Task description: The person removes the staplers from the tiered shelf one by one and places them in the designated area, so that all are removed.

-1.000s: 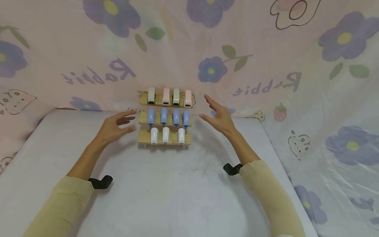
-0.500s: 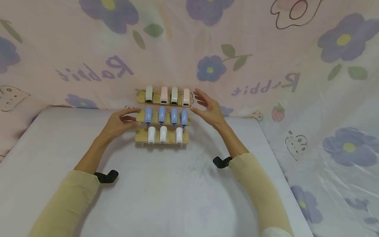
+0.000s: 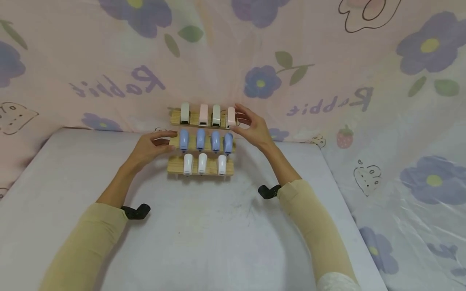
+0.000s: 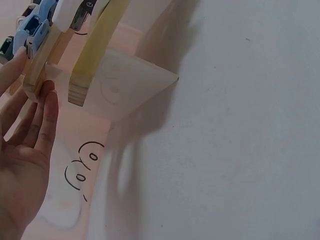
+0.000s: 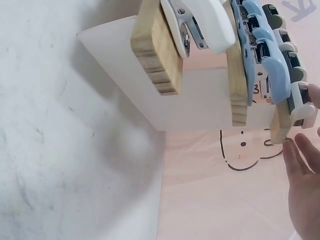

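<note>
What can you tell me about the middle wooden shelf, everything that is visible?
The middle shelf is a narrow, pale yellow board with visible grain, apparently wood. It lies roughly level between the upper shelf and lower shelf. Four blue staplers stand in a row on it. The left grip appears to pinch its left end; nobody touches its right end.

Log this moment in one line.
left hand: grips middle shelf, left end | right hand: at top shelf, right end, beside pink stapler, grip unclear | bottom: white staplers
</note>
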{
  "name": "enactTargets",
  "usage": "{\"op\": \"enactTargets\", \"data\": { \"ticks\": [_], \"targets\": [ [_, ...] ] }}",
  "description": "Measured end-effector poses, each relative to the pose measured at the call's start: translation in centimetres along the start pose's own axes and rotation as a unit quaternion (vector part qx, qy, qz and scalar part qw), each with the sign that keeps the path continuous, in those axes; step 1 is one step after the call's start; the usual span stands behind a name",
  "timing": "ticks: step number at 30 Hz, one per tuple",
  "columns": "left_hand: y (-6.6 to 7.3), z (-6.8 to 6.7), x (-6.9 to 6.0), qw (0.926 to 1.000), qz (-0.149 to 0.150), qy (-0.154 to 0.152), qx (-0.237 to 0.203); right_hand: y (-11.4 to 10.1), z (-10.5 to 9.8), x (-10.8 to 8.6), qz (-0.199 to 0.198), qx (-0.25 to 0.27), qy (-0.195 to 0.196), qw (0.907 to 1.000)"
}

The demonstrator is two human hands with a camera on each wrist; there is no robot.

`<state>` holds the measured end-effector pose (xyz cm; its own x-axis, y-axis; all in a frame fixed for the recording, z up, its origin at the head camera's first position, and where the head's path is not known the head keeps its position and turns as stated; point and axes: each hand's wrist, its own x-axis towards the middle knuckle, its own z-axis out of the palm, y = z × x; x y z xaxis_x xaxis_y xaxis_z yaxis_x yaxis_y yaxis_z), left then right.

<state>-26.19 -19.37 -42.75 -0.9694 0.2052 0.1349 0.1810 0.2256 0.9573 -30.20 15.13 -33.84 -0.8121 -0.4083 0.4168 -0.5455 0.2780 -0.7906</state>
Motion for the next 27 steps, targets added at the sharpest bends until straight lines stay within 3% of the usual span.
{"op": "enactTargets", "data": {
  "ticks": [12, 27],
  "targets": [
    [-0.44, 0.76, 0.57, 0.9996, 0.017, 0.005, -0.021, -0.37, 0.1, 0.44, 0.02, -0.025, -0.006, 0.9995],
    [-0.51, 0.84, 0.32, 0.9994, -0.007, 0.004, -0.035, -0.33, -0.2, 0.84, 0.031, -0.007, -0.019, 0.9993]
  ]
}}
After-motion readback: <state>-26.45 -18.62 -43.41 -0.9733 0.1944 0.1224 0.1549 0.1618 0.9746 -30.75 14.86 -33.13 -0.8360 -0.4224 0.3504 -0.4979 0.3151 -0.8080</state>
